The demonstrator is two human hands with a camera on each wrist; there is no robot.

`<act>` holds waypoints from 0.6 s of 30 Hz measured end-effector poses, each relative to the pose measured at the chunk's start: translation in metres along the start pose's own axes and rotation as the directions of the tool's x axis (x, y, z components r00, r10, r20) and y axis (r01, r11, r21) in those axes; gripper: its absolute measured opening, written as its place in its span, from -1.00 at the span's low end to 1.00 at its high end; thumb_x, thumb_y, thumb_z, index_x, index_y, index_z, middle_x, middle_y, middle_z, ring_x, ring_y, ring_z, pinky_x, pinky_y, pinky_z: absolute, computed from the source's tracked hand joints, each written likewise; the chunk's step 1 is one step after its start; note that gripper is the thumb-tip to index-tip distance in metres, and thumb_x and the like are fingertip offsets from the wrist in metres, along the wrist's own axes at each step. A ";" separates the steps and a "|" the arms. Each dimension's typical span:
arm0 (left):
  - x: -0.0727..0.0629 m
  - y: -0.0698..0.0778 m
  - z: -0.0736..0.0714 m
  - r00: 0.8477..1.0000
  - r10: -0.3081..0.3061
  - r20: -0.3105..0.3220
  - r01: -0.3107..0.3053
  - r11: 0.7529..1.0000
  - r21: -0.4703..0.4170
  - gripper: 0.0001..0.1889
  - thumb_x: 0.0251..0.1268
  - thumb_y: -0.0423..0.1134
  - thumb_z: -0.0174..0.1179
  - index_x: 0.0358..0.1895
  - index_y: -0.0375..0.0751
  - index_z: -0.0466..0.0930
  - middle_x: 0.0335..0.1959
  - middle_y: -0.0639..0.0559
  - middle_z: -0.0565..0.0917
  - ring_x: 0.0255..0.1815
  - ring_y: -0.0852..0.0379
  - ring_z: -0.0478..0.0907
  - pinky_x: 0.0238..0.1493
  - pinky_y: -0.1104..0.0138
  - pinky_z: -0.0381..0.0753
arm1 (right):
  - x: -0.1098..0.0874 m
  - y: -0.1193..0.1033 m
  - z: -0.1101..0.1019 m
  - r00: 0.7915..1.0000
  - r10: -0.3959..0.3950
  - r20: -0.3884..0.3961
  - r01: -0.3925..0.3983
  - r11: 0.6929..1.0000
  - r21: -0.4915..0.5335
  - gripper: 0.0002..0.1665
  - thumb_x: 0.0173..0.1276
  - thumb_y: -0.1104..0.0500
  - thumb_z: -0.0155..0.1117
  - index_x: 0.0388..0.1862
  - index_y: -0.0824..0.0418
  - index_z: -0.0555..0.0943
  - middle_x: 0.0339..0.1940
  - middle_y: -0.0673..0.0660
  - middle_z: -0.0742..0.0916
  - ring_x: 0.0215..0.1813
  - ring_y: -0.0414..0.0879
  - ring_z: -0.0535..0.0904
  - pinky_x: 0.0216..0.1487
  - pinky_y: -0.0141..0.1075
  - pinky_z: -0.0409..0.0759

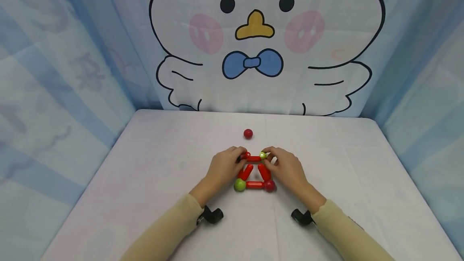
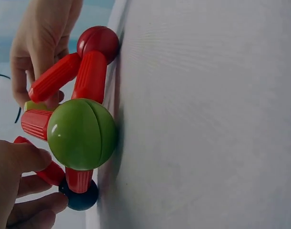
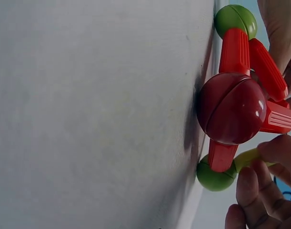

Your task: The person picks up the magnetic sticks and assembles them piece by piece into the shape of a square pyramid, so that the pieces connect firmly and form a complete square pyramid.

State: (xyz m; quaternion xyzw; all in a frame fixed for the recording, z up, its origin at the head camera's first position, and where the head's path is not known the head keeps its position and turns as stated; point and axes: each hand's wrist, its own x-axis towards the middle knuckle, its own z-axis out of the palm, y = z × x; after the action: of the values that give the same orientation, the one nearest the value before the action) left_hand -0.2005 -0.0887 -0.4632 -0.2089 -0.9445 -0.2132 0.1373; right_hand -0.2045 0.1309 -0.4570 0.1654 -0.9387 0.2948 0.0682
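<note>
A toy frame of ribbed sticks and balls stands on the table, its near corners a green ball (image 1: pixel 240 185) and a dark red ball (image 1: pixel 269 185) joined by a red stick (image 1: pixel 255 185). More red sticks slant up from both. My left hand (image 1: pixel 227 164) pinches an upright red stick (image 2: pixel 52 172) on the dark blue ball (image 2: pixel 79 196) at the far left corner. Opposite it, my right hand (image 1: pixel 287 166) pinches a yellow-green stick (image 3: pixel 246 159) on another green ball (image 3: pixel 215 174) at the far right corner. Fingers partly hide both held sticks.
A loose red ball (image 1: pixel 248 133) lies beyond the frame, towards the back of the white-covered table (image 1: pixel 174 140). Behind the table's far edge hangs a curtain (image 1: pixel 253 96) with a cartoon bird. Dark wrist cameras (image 1: pixel 214 215) hang under both sleeves.
</note>
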 end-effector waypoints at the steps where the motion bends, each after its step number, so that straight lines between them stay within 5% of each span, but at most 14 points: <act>1: 0.000 0.000 0.000 1.000 0.022 -0.007 -0.022 0.999 0.030 -0.72 0.33 -0.16 0.43 0.06 -0.04 0.69 -0.19 0.07 0.79 -0.32 0.19 0.69 -0.19 0.39 0.72 | 0.000 0.000 -0.001 1.000 -0.007 0.001 0.007 1.000 -0.008 -0.71 0.36 0.17 0.41 0.06 0.06 0.71 -0.33 -0.04 0.74 -0.44 -0.22 0.52 -0.36 -0.34 0.52; 10: 0.001 0.002 -0.001 0.987 0.158 -0.019 -0.151 0.969 0.194 -0.71 0.30 -0.14 0.44 0.06 -0.02 0.72 -0.15 0.09 0.82 -0.24 0.17 0.75 -0.16 0.36 0.72 | 0.000 -0.001 -0.002 0.998 -0.037 0.050 0.039 0.998 -0.052 -0.71 0.37 0.18 0.40 0.06 0.07 0.70 -0.32 -0.05 0.74 -0.43 -0.23 0.49 -0.37 -0.36 0.51; 14: -0.001 0.004 -0.003 0.992 0.123 0.018 -0.124 0.977 0.172 -0.69 0.31 -0.14 0.44 0.09 -0.02 0.70 -0.12 0.08 0.81 -0.22 0.14 0.74 -0.13 0.34 0.72 | -0.002 -0.002 -0.002 0.997 -0.033 0.063 0.036 0.998 -0.046 -0.70 0.38 0.17 0.40 0.07 0.07 0.70 -0.31 -0.04 0.74 -0.43 -0.23 0.50 -0.36 -0.36 0.52; 18: 0.002 0.004 -0.006 0.991 0.009 0.137 -0.026 0.992 0.121 -0.62 0.34 -0.24 0.39 0.19 -0.05 0.62 -0.01 0.05 0.76 -0.14 0.12 0.72 0.01 0.29 0.72 | -0.005 -0.003 -0.003 0.998 0.016 0.069 -0.016 1.000 -0.004 -0.68 0.39 0.18 0.37 0.12 0.07 0.68 -0.27 0.00 0.77 -0.45 -0.21 0.51 -0.35 -0.35 0.54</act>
State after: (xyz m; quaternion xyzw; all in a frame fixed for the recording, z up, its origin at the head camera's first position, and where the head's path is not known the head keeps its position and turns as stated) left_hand -0.1995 -0.0870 -0.4561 -0.2225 -0.9611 -0.1386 0.0871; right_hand -0.1988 0.1314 -0.4545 0.1678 -0.9422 0.2879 0.0337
